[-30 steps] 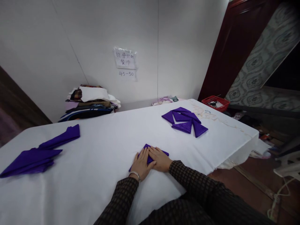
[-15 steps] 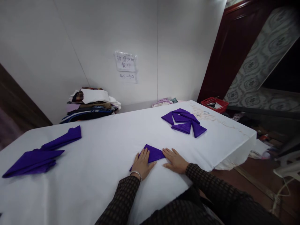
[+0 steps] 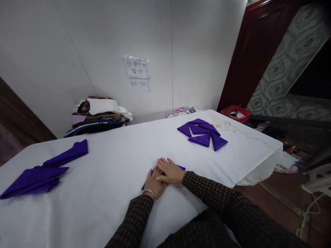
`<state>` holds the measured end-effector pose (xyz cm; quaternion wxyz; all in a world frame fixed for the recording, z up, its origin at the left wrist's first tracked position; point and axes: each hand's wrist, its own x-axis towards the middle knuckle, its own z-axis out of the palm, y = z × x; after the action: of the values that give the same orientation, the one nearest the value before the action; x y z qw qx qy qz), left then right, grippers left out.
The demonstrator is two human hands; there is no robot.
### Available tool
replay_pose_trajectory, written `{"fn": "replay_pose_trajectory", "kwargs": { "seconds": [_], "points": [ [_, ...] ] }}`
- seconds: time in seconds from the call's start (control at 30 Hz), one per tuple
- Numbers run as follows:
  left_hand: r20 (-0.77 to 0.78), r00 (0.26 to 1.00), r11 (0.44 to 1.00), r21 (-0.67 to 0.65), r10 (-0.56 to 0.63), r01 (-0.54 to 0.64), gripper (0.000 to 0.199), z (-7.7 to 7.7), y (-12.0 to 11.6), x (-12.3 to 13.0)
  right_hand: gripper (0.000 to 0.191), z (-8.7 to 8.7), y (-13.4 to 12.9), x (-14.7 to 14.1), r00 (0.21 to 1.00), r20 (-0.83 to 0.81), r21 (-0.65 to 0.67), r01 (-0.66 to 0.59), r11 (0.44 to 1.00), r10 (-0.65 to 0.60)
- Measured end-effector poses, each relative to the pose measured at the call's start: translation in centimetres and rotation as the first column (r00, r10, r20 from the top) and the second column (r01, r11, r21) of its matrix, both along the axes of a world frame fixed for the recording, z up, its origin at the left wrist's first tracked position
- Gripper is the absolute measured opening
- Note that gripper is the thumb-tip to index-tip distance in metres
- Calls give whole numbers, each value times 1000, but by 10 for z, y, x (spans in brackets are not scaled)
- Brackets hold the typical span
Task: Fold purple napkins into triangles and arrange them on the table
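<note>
A folded purple cloth (image 3: pixel 182 167) lies on the white-covered table (image 3: pixel 113 193), mostly hidden under both hands; only its edges show at the left and right. My left hand (image 3: pixel 156 184) rests flat on its left part, fingers stretched out, a bracelet at the wrist. Across the fingers of that hand lies my right hand (image 3: pixel 170 171), palm down with fingers extended. Several purple folded triangles (image 3: pixel 200 140) are grouped farther back on the right. At the left are loosely folded purple cloths (image 3: pixel 33 179).
Behind the table's back edge stands a pile of folded clothes (image 3: pixel 100 115). Pink and green fabric (image 3: pixel 179 112) lies by the wall. A red basket (image 3: pixel 239 114) sits past the far right corner. Paper signs (image 3: pixel 137 67) hang on the wall.
My right hand has moved left from the cloth's right corner onto my left hand, covering more of the cloth. My left hand has stayed nearly in place.
</note>
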<state>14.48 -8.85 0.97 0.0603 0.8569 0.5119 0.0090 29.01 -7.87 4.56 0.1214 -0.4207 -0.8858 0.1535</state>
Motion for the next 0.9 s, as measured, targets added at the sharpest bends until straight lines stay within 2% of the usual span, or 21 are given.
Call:
{"fn": "replay_pose_trajectory", "kwargs": {
  "seconds": [0.1, 0.23, 0.5, 0.67, 0.77, 0.9],
  "points": [
    [-1, 1000, 1000, -17, 16, -16, 71, 1, 0, 0, 77, -15, 7, 5, 999, 12, -71, 32, 997, -32],
    [13, 1000, 1000, -8, 1, -1, 73, -1, 2, -1, 76, -27, 3, 28, 997, 33, -63, 75, 995, -73],
    [15, 1000, 1000, 15, -20, 20, 77, -5, 2, -2, 72, -32, -22, 73, 986, 114, -30, 125, 992, -121],
    [41, 999, 1000, -5, -19, 19, 80, -5, 0, 0, 70, -30, -36, 109, 953, 224, 30, 202, 979, -204],
    [65, 998, 1000, -15, -19, 20, 81, -6, 0, 0, 74, -17, -31, 104, 946, 211, 68, 236, 969, -245],
    [77, 997, 1000, -10, -17, 18, 78, -6, -1, 0, 80, -4, -14, 58, 987, 95, 55, 122, 991, -127]
  ]
}}
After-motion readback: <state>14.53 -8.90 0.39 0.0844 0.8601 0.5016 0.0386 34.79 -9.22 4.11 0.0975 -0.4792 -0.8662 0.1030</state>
